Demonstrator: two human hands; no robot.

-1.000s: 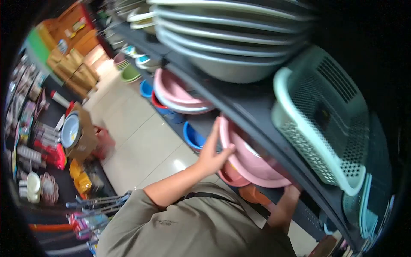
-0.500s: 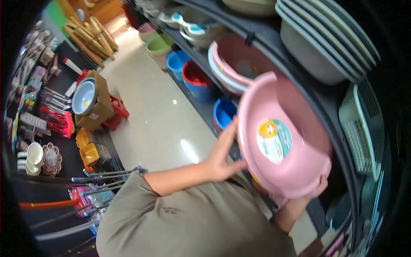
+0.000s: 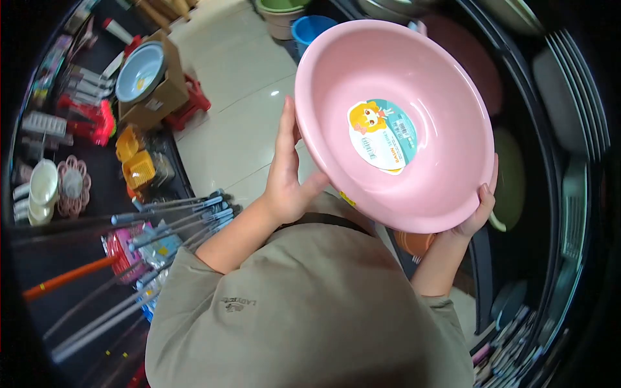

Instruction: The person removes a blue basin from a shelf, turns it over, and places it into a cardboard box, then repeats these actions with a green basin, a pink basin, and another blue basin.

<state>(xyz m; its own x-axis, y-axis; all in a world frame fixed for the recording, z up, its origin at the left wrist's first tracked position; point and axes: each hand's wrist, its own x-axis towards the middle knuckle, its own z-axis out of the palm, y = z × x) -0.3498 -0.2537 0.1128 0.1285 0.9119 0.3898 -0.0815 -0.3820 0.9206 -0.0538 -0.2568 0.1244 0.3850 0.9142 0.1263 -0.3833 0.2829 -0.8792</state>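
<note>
A round pink basin is held up in front of my body, its inside tilted toward me. A round sticker with a cartoon figure is on its bottom. My left hand supports the basin's left side, the fingers stretched along the outside and the thumb apart near the lower rim. At the lower right, my right hand grips the rim, fingertips showing over the edge; the rest of that hand is partly hidden by the basin.
Dark shelves with stacked basins stand on the right. A blue bucket is behind the pink basin. On the left are a cardboard box bearing a light-blue basin, a red stool and several long-handled poles.
The pink basin has moved up and left, away from the shelf, and turned so its inside faces me more fully. Both hands moved with it, and the view has shifted.
</note>
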